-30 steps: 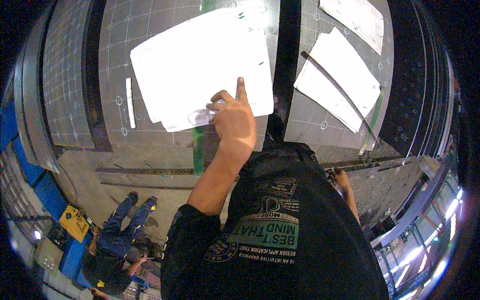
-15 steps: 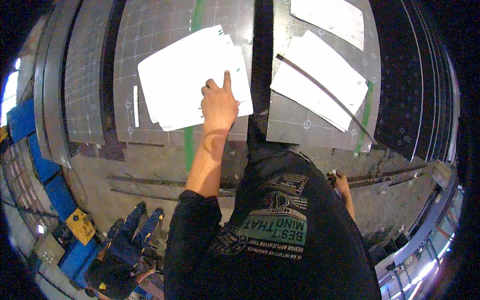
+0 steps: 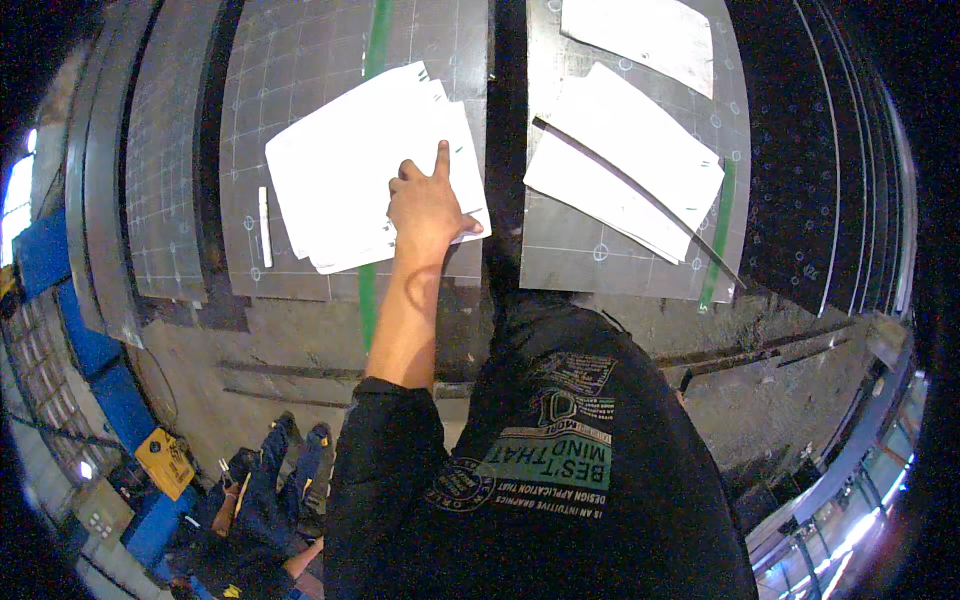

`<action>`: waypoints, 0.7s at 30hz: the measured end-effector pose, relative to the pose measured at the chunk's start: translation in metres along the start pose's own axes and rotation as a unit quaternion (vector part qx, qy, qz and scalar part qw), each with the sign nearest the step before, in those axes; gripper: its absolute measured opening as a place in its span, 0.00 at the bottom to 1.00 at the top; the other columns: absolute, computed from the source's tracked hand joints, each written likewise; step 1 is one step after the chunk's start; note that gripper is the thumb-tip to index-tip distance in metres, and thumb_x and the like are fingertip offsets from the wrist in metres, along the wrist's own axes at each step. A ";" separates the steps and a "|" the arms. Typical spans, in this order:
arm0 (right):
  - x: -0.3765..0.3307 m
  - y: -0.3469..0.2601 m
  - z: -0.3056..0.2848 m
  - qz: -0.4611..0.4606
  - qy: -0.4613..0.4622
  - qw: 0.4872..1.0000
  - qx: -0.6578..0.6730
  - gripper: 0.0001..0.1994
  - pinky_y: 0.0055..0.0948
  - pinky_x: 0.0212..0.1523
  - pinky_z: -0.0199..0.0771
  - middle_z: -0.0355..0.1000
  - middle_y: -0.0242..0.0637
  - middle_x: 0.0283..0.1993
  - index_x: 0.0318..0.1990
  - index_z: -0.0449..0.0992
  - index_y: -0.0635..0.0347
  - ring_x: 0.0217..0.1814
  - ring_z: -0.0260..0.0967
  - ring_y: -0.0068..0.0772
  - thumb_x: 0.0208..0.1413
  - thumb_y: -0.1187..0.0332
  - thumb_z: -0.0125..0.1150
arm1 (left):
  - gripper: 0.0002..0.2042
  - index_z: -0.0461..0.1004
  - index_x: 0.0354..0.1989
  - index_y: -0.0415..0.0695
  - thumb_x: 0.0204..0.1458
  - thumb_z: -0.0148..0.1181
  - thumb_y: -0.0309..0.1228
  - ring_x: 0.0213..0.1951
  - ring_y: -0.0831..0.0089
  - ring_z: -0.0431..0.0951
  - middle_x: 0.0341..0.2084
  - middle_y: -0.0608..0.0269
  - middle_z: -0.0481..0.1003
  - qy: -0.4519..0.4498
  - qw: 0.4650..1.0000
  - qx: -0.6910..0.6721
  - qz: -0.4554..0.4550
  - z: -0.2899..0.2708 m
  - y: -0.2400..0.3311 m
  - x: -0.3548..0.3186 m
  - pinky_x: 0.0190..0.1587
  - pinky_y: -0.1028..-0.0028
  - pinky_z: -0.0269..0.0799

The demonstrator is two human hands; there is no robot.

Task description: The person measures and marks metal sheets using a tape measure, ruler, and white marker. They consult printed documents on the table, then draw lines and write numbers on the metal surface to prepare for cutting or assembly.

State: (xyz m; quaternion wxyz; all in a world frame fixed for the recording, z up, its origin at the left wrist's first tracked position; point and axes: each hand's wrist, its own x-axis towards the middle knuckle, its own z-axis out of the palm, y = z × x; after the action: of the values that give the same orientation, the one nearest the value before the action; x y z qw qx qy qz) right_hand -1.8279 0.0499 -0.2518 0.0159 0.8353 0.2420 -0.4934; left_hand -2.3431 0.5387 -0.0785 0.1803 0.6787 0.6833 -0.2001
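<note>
My left hand (image 3: 425, 208) lies on a stack of white sheets (image 3: 335, 165) to the left of the dark gap, its index finger stretched forward and thumb out to the side. The other fingers are partly bent, and nothing is held in it. Small green marks show along the sheets' right edges. A slim white stick (image 3: 265, 227) rests just left of the stack. Of my right hand only a sliver of skin (image 3: 682, 398) shows past the black shirt; its fingers are hidden.
Across the dark gap, a long dark metal strip (image 3: 640, 190) lies over more white sheets (image 3: 630, 130), with another white sheet (image 3: 640, 35) beyond. Grey gridded plates (image 3: 560, 235) carry green stripes (image 3: 717, 235). A co-worker (image 3: 260, 500) is at lower left near a yellow panel (image 3: 165, 463).
My right hand, earlier visible with a small object in it, has drawn back behind my body. The left hand stays on the sheets, its thumb now spread wider. The view has shifted slightly.
</note>
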 end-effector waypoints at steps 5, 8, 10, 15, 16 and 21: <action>0.000 0.026 -0.054 -0.118 0.110 0.987 0.001 0.16 0.37 0.42 0.71 0.77 0.39 0.32 0.40 0.79 0.67 0.37 0.72 0.35 0.61 0.60 0.56 | 0.56 0.54 0.68 0.51 0.25 0.79 0.47 0.50 0.39 0.74 0.51 0.28 0.69 -0.020 0.991 -0.104 0.082 0.009 0.018 0.036 0.50 0.55 0.74; -0.014 -0.123 -0.022 0.026 -0.005 0.995 0.097 0.18 0.31 0.35 0.70 0.75 0.34 0.30 0.39 0.80 0.65 0.32 0.70 0.28 0.60 0.56 0.57 | 0.55 0.53 0.66 0.44 0.27 0.78 0.46 0.51 0.47 0.76 0.47 0.41 0.76 -0.063 0.996 -0.046 0.049 -0.021 -0.011 0.030 0.52 0.58 0.73; -0.026 -0.131 -0.031 -0.054 0.067 0.986 0.142 0.17 0.30 0.31 0.69 0.75 0.32 0.28 0.39 0.81 0.63 0.27 0.68 0.25 0.60 0.56 0.57 | 0.53 0.51 0.68 0.51 0.29 0.77 0.44 0.51 0.44 0.75 0.50 0.40 0.74 -0.060 0.992 -0.090 0.065 -0.015 -0.013 0.026 0.54 0.57 0.72; -0.002 -0.077 -0.026 -0.060 0.061 0.978 0.191 0.19 0.31 0.31 0.70 0.74 0.35 0.26 0.39 0.81 0.60 0.26 0.69 0.27 0.58 0.51 0.58 | 0.55 0.48 0.70 0.40 0.35 0.75 0.49 0.64 0.46 0.62 0.61 0.33 0.60 -0.009 0.996 -0.083 -0.034 0.031 -0.039 0.015 0.65 0.59 0.58; 0.009 -0.051 -0.019 -0.014 0.056 0.981 0.187 0.22 0.32 0.31 0.70 0.73 0.37 0.24 0.38 0.81 0.60 0.25 0.70 0.29 0.56 0.48 0.59 | 0.53 0.49 0.69 0.38 0.37 0.74 0.48 0.64 0.45 0.62 0.61 0.30 0.60 0.046 0.989 -0.134 -0.028 0.030 -0.036 0.010 0.65 0.58 0.58; 0.067 0.165 0.069 0.096 0.100 0.966 0.220 0.22 0.40 0.30 0.71 0.77 0.44 0.29 0.35 0.81 0.64 0.28 0.73 0.39 0.57 0.50 0.57 | 0.38 0.57 0.65 0.31 0.50 0.67 0.37 0.57 0.45 0.69 0.55 0.32 0.68 0.290 0.938 -0.191 -0.012 0.044 0.062 -0.034 0.61 0.61 0.62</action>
State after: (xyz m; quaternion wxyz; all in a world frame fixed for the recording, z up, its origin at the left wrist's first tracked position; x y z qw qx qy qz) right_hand -1.7887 -0.0884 -0.3782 -0.1451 0.8825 0.0460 -0.4451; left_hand -2.2814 0.4871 -0.1000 0.0982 0.6517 0.7394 0.1373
